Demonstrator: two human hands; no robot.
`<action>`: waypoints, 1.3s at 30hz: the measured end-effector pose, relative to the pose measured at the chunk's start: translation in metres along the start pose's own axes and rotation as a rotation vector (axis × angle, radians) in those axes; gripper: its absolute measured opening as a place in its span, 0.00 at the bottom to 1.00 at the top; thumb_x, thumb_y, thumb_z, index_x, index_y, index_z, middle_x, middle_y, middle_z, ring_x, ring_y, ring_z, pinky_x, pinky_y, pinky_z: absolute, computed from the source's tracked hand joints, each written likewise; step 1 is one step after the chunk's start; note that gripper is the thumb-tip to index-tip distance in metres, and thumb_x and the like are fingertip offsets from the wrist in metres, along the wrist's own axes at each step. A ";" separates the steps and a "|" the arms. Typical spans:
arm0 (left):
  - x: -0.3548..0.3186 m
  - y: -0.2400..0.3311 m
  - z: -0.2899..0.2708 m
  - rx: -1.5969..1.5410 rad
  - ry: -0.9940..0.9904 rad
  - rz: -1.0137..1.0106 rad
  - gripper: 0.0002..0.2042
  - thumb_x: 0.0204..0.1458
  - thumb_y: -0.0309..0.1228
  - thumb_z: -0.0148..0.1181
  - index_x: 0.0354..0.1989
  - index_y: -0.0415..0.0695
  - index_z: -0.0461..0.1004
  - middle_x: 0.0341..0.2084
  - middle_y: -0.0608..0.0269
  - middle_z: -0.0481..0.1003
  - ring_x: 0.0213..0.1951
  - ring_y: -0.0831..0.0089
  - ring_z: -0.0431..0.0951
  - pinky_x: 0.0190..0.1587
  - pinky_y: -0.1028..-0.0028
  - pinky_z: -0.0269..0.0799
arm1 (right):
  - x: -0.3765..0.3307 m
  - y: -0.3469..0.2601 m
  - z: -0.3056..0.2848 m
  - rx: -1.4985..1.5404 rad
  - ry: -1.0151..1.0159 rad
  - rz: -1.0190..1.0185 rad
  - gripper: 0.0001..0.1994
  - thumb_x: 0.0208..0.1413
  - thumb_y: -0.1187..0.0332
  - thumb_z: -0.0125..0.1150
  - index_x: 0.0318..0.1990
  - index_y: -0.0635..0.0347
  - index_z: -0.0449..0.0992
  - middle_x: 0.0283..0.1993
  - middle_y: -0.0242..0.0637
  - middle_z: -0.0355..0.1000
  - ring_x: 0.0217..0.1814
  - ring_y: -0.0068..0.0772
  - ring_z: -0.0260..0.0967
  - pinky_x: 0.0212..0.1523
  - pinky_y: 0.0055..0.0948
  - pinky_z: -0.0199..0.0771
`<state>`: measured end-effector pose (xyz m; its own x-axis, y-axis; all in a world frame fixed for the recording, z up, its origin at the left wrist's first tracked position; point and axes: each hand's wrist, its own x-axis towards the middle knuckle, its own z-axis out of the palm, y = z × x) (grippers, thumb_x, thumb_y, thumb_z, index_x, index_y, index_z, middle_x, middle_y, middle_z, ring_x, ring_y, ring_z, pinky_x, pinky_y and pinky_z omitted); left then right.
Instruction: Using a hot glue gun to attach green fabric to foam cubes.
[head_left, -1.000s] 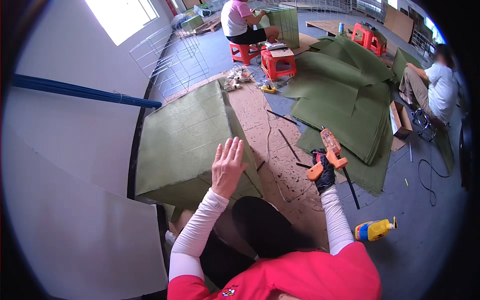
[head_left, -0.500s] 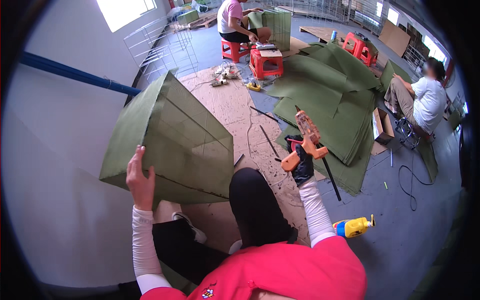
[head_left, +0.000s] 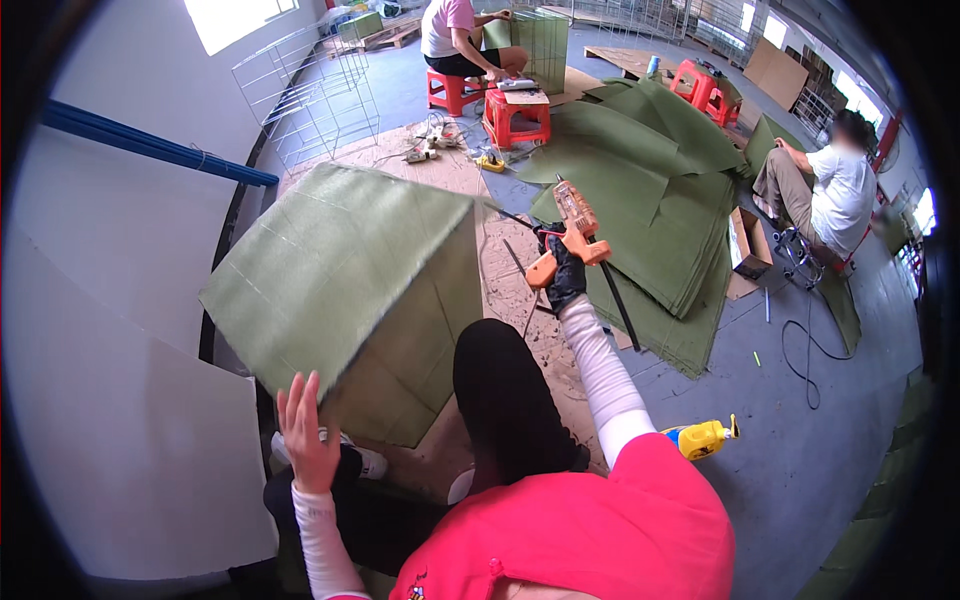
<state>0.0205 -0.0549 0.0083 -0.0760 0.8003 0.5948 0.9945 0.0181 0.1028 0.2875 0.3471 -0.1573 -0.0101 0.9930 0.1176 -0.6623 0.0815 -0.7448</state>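
Over on the left I see the bare left hand (head_left: 310, 438) spread at the near corner of a big green box (head_left: 340, 265), touching or not I can't tell, while the black-gloved right hand (head_left: 567, 277) grips an orange glue gun (head_left: 577, 218), with a pile of green sheets (head_left: 665, 235) beyond to the right.

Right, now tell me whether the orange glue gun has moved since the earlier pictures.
Yes: in this view the orange glue gun, in the right hand, has shifted forward and left, nearer the nearest red stool.
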 end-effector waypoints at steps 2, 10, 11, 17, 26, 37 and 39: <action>-0.033 0.022 0.001 -0.078 0.086 -0.113 0.39 0.36 0.20 0.62 0.61 0.40 0.51 0.61 0.49 0.54 0.63 0.54 0.52 0.63 0.56 0.47 | 0.025 0.017 0.000 -0.063 0.102 -0.076 0.15 0.51 0.70 0.58 0.46 0.56 0.67 0.36 0.24 0.65 0.37 0.20 0.62 0.40 0.22 0.64; -0.142 -0.012 0.096 -1.365 0.877 -0.928 0.30 0.56 0.53 0.38 0.58 0.41 0.55 0.58 0.56 0.57 0.59 0.61 0.58 0.61 0.64 0.49 | -0.005 0.103 0.022 -0.354 0.110 -0.121 0.04 0.54 0.70 0.47 0.36 0.58 0.67 0.29 0.28 0.61 0.28 0.23 0.56 0.29 0.25 0.60; -0.149 -0.029 0.118 -1.304 0.906 -1.040 0.30 0.56 0.53 0.38 0.58 0.41 0.55 0.58 0.56 0.57 0.59 0.61 0.58 0.61 0.64 0.49 | -0.011 0.116 0.033 -0.464 0.098 -0.223 0.06 0.55 0.71 0.44 0.37 0.60 0.67 0.28 0.31 0.63 0.29 0.27 0.58 0.31 0.27 0.62; -0.106 -0.107 0.192 -1.560 1.107 -1.118 0.21 0.58 0.44 0.39 0.51 0.41 0.63 0.49 0.58 0.65 0.53 0.65 0.64 0.57 0.67 0.56 | 0.020 0.122 0.076 -1.843 -0.427 -0.267 0.09 0.51 0.70 0.47 0.37 0.60 0.72 0.38 0.44 0.71 0.42 0.43 0.67 0.46 0.38 0.65; -0.059 -0.134 0.146 -1.417 1.100 -1.333 0.27 0.58 0.50 0.36 0.56 0.42 0.60 0.54 0.55 0.62 0.56 0.63 0.62 0.59 0.65 0.55 | 0.014 0.202 0.114 -1.171 -0.013 -0.308 0.06 0.47 0.69 0.53 0.31 0.60 0.73 0.31 0.46 0.71 0.34 0.47 0.69 0.37 0.42 0.66; -0.030 -0.130 0.205 -1.395 1.194 -1.433 0.20 0.58 0.45 0.37 0.51 0.46 0.66 0.47 0.63 0.68 0.48 0.71 0.67 0.48 0.73 0.63 | 0.129 0.216 0.083 -0.171 0.049 0.069 0.15 0.53 0.55 0.50 0.20 0.49 0.60 0.16 0.29 0.57 0.18 0.28 0.56 0.20 0.30 0.57; -0.043 -0.139 0.228 -1.388 1.166 -1.409 0.19 0.58 0.44 0.38 0.49 0.46 0.67 0.45 0.64 0.69 0.46 0.73 0.68 0.45 0.75 0.64 | 0.135 0.193 0.055 0.007 -0.064 0.236 0.18 0.54 0.53 0.48 0.16 0.46 0.56 0.12 0.26 0.53 0.12 0.27 0.52 0.15 0.31 0.52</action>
<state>-0.0983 0.0451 -0.2136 -0.9435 0.0801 -0.3214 -0.2984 -0.6272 0.7195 0.1165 0.4921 -0.2491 -0.2129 0.9769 -0.0176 -0.6414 -0.1533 -0.7518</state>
